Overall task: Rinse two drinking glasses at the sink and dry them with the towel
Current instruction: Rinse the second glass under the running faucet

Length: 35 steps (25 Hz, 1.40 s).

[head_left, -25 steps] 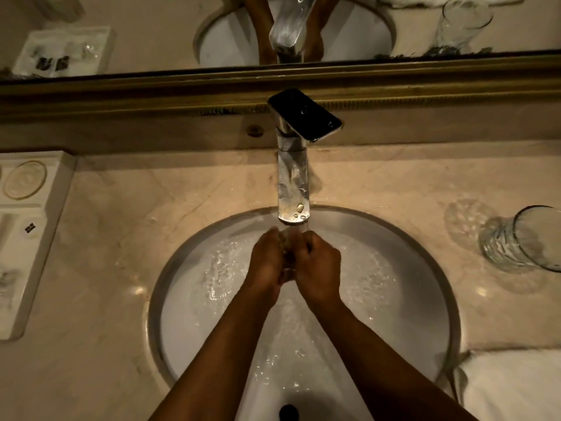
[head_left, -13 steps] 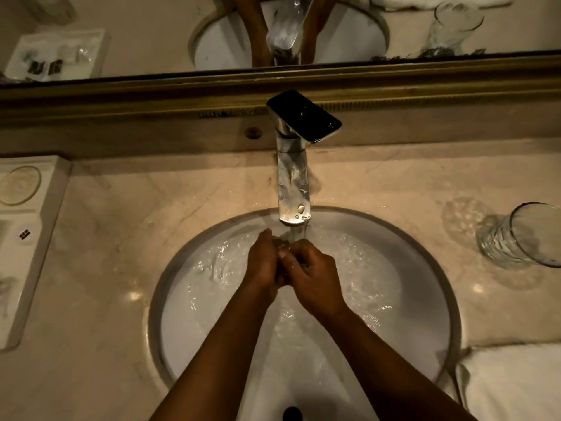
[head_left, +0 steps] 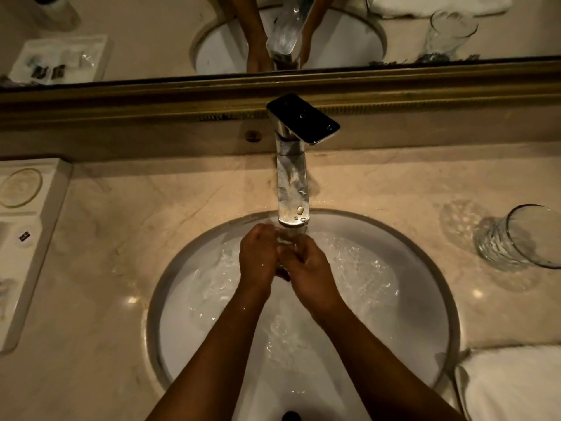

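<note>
Both my hands are together under the running faucet [head_left: 293,189], over the white sink [head_left: 425,284]. My left hand [head_left: 258,259] and my right hand [head_left: 309,268] close around a clear drinking glass [head_left: 285,241], of which only a wet glint shows between the fingers. Water streams over it and splashes into the basin. A second drinking glass [head_left: 516,238], clear and ribbed, stands on the marble counter to the right of the sink, away from both hands. The white towel [head_left: 516,384] lies folded at the counter's front right corner.
A white amenity tray [head_left: 27,238] sits on the counter at the left. A framed mirror [head_left: 151,25] runs along the back wall behind the faucet and reflects the sink, my hands and the glass. The dark drain [head_left: 290,416] is at the basin's near edge.
My right hand has turned and slid slightly over the glass while my left hand stays beside it under the stream. The water keeps running. The glass on the counter has not moved.
</note>
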### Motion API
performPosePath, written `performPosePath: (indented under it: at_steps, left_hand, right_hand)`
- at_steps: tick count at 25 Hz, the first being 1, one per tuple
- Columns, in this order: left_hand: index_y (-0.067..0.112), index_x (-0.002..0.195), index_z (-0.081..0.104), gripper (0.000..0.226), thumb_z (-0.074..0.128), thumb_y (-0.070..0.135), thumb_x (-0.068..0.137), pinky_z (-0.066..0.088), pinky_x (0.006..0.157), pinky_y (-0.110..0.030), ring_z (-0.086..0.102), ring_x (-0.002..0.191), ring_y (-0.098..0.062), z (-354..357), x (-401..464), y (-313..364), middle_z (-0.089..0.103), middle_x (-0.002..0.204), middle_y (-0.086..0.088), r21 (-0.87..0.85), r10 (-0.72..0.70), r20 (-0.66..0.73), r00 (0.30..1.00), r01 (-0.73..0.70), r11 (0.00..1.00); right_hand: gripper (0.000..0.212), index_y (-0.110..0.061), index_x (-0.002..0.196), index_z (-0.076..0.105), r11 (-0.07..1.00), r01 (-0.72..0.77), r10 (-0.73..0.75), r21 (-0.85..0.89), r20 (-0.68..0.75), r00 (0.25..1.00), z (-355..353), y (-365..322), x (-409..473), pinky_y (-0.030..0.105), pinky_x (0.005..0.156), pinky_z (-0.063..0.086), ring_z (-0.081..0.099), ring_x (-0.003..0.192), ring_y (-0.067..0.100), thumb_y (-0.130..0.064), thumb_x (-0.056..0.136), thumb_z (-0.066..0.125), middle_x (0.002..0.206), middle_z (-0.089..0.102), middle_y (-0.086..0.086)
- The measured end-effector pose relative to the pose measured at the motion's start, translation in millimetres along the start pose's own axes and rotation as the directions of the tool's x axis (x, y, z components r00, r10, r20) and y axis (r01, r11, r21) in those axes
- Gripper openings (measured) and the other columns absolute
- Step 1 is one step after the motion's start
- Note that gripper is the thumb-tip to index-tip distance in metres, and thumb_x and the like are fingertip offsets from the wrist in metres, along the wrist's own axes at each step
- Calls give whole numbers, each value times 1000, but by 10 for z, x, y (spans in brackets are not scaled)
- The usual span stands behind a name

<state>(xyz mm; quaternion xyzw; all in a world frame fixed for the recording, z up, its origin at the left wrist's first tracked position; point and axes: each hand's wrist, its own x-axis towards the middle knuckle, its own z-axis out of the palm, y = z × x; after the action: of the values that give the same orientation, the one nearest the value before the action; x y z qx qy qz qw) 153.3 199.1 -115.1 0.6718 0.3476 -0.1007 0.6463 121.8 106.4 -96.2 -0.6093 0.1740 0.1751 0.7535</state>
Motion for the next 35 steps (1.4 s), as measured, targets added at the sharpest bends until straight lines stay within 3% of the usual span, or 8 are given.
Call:
performPosePath:
  at_steps: [3, 7, 12, 17, 21, 25, 29, 35]
  left_hand:
    - [11, 101, 74, 27, 52, 26, 100, 59, 60, -37, 77, 85, -33, 16, 10, 96, 78, 95, -16, -67, -199, 89, 976, 205, 976]
    - [22, 107, 68, 21, 51, 33, 105, 64, 64, -40, 77, 87, -25, 66, -192, 24, 77, 102, -8, 13, -16, 151, 988, 15, 1000]
    - [19, 114, 68, 21, 61, 34, 100, 59, 54, -26, 76, 84, -19, 113, -305, -140, 74, 105, -6, 67, 303, 94, 948, -309, 949]
    - [6, 82, 72, 22, 55, 15, 93, 55, 51, -37, 71, 69, -35, 61, 24, 75, 74, 85, -20, -84, -203, -6, 979, 202, 976]
    - [12, 77, 71, 35, 53, 37, 92, 49, 70, -37, 65, 68, -26, -65, -85, 50, 70, 81, -14, -137, -335, 258, 906, 377, 916]
    - [9, 109, 71, 48, 43, 48, 104, 53, 63, -39, 71, 71, -28, -78, -263, -67, 77, 88, -14, -49, -291, 354, 889, 328, 943]
    - [9, 127, 67, 52, 56, 48, 94, 56, 94, -59, 72, 105, -39, -125, -291, -71, 75, 116, -20, -107, -257, 506, 823, 356, 928]
    - [8, 112, 71, 56, 69, 56, 84, 57, 68, -38, 73, 80, -29, -191, -438, 107, 75, 92, -15, 248, -383, 555, 739, 293, 924]
  right_hand:
    - [18, -25, 113, 68, 932, 150, -167, -331, -24, 986, -27, 115, 56, 40, 82, 62, 74, 91, 9, -31, 101, 55, 99, 75, -9]
    - [35, -19, 80, 69, 901, 17, -159, -434, -294, 943, -58, -24, 200, 42, 70, 62, 72, 69, 13, -38, 103, 49, 75, 72, -2]
    - [49, -13, 86, 73, 963, -255, 212, -84, -344, 915, -74, -319, 210, 21, 42, 49, 72, 69, 19, -43, 106, 40, 81, 75, 11]
    - [20, -28, 100, 72, 969, 125, -106, -211, 101, 989, -139, -22, 35, 30, 72, 60, 73, 86, 13, -12, 95, 61, 95, 76, -2]
    - [33, -24, 83, 66, 525, 332, -320, -784, 179, 930, -217, 85, 66, 27, 69, 50, 65, 74, 8, -48, 99, 50, 78, 70, -7]
    - [46, -23, 68, 59, 711, 118, -291, -693, -138, 947, -211, -73, 134, 22, 58, 41, 62, 59, 9, -50, 102, 43, 64, 64, -4]
    - [59, -26, 54, 56, 870, 25, -145, -493, -207, 967, -220, -143, 146, 27, 60, 44, 63, 58, 11, -53, 103, 37, 57, 63, -4]
    - [64, -14, 57, 56, 938, -16, -41, -347, -158, 987, -301, -144, -12, 30, 61, 46, 56, 52, 11, -54, 103, 36, 52, 57, -1]
